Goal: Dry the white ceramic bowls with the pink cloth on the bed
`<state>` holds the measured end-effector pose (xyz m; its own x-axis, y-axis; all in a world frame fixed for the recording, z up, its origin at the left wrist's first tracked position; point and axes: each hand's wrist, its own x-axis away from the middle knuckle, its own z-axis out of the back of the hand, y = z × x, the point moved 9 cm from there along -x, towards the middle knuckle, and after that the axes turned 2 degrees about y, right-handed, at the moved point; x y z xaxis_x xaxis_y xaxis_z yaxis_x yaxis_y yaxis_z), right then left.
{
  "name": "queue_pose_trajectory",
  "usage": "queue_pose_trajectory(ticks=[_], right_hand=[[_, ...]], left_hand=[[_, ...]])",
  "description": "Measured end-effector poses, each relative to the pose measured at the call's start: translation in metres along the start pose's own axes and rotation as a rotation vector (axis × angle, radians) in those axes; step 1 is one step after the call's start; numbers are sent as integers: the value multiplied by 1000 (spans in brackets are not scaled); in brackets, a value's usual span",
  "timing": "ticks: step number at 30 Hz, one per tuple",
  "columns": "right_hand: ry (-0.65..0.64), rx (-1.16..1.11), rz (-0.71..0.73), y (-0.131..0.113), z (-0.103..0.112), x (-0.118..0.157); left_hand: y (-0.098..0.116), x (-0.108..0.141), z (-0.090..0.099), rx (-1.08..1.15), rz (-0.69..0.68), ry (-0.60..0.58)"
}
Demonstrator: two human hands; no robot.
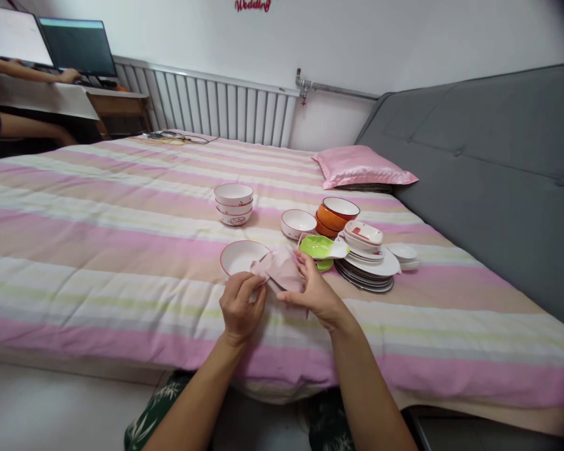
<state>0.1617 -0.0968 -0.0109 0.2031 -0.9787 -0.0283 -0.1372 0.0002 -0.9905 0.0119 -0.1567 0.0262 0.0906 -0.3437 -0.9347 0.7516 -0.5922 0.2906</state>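
A pale pink cloth (pixel 282 268) is held between both hands above the striped bed. My left hand (pixel 243 307) pinches its left edge with closed fingers. Curved round the cloth's right side is my right hand (pixel 317 291), its thumb below and fingers above; whether something lies inside the cloth is hidden. Just behind my left hand sits a white bowl with a red rim (pixel 242 255), partly covered by the cloth. A green leaf-shaped dish (pixel 316 247) is close beyond my right fingertips. Farther back stand stacked white bowls (pixel 234 203) and a single white bowl (pixel 298 222).
Orange bowls (pixel 333 216), stacked plates (pixel 366 279) and small white dishes (pixel 404 255) stand at the right. A pink pillow (pixel 361 166) lies by the grey headboard (pixel 479 144). Cables (pixel 176 136) lie at the bed's far edge. Another person's arm (pixel 28 69) rests on a desk.
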Motion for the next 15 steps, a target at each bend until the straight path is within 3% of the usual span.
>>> queue_pose_trajectory(ticks=[3, 7, 15], right_hand=[[32, 127, 49, -1, 2, -2], [93, 124, 46, -3, 12, -6], [292, -144, -66, 0, 53, -6]], left_hand=[[-3, 1, -3, 44, 32, -29], [-10, 2, -4, 113, 104, -34], [-35, 14, -17, 335, 418, -108]])
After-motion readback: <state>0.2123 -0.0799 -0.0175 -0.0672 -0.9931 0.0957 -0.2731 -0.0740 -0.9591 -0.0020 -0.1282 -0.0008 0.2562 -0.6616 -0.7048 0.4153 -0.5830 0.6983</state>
